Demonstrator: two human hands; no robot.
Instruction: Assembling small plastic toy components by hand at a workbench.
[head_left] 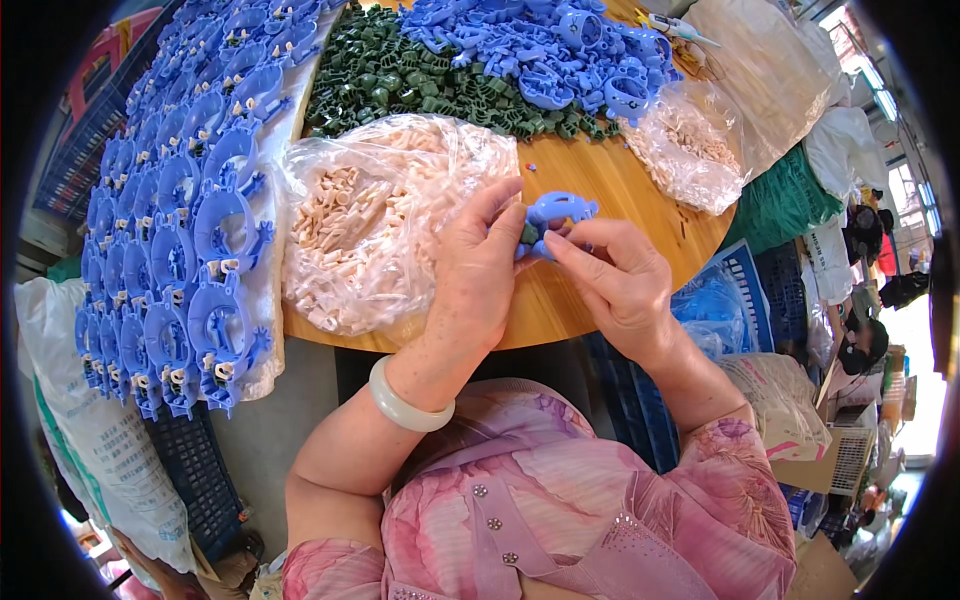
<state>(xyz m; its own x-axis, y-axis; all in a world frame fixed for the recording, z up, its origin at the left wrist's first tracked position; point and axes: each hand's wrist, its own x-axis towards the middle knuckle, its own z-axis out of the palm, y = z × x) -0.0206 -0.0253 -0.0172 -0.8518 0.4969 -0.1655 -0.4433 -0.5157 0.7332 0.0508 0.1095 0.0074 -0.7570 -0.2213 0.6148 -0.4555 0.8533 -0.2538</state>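
Near the table's front edge, my left hand [475, 268] is closed around a blue plastic toy part [562, 207]. A small dark green piece [529, 233] shows at its left side, by my left fingertips. Thumb and forefinger of my right hand [622, 278] pinch the lower right side of the same blue part. Whether a smaller piece sits between those right fingertips cannot be made out. Just left of my left hand lies an opened clear plastic bag [310, 285] full of small cream-coloured plastic pieces [335, 205].
Dark green parts [420, 85] and loose blue parts [500, 45] are heaped across the far side of the wooden table [590, 170]. Rows of blue assemblies [222, 230] cover a white-edged board at left. A second bag of cream pieces [690, 145] lies at the right edge.
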